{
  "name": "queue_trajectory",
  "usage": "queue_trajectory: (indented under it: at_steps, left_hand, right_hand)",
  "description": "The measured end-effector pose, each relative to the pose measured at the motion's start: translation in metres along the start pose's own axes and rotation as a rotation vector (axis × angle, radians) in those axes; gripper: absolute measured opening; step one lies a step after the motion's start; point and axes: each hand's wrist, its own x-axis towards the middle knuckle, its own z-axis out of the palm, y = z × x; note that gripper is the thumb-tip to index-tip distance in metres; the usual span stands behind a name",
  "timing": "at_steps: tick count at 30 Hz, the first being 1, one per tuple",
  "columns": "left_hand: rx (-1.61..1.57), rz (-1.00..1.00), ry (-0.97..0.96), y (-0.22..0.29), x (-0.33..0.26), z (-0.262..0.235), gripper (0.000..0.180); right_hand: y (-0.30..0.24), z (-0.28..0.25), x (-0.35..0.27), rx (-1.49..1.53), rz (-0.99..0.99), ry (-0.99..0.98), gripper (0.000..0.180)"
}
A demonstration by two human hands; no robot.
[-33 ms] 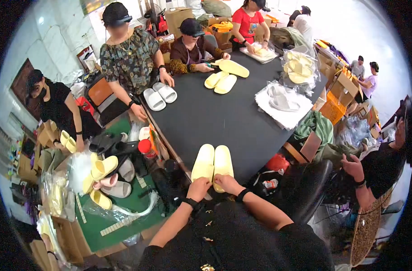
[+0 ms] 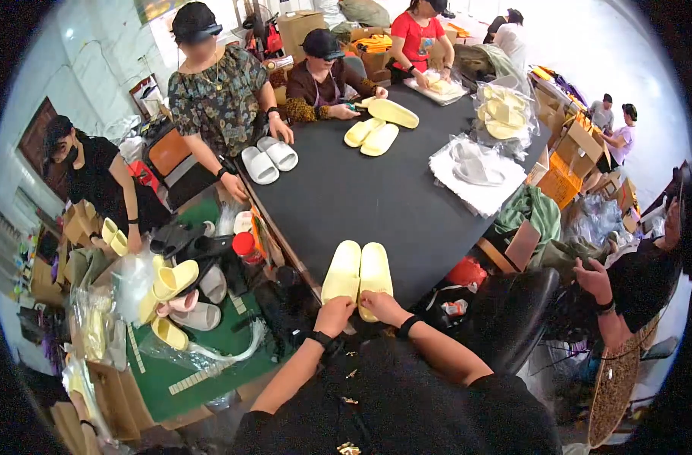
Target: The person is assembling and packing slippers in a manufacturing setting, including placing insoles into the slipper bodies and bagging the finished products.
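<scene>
Two pale yellow slide slippers lie side by side at the near edge of the dark table, toes pointing away from me. My left hand [image 2: 335, 314] is closed on the near part of the left slipper [image 2: 341, 267]. Curled over the near part of the right slipper [image 2: 376, 265] is my right hand [image 2: 382, 307]. The two hands almost meet between the slippers. My fingertips are partly hidden, and the hands cover the near ends of both slippers.
White slippers [image 2: 269, 160] stand at the table's far left, by a person's hand. Another person handles yellow slippers [image 2: 372, 138] across from me. Grey slippers [image 2: 475, 168] rest on white bags at right. A green side table [image 2: 202, 398] bears more slippers. A black chair [image 2: 524, 318] stands right.
</scene>
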Motion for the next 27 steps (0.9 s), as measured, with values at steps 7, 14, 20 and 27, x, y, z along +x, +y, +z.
queue_trajectory:
  at_steps: [7,14,20,27]
  left_hand:
    - [-0.079,-0.113,-0.067,-0.005,-0.005,0.004,0.018]
    - [-0.073,-0.040,-0.180,-0.012,-0.004,0.014,0.014]
    - [-0.109,-0.033,-0.008,-0.010,0.003,0.009,0.018]
    - [-0.119,-0.015,-0.038,-0.017,-0.009,0.011,0.014]
  right_hand:
    - [-0.005,-0.009,-0.009,0.060,-0.004,-0.075,0.017]
    - [0.012,-0.020,-0.013,0.222,0.066,-0.136,0.016]
    - [0.020,-0.040,-0.013,0.226,0.152,-0.108,0.012]
    - [0.028,-0.031,-0.018,0.300,0.155,-0.044,0.011]
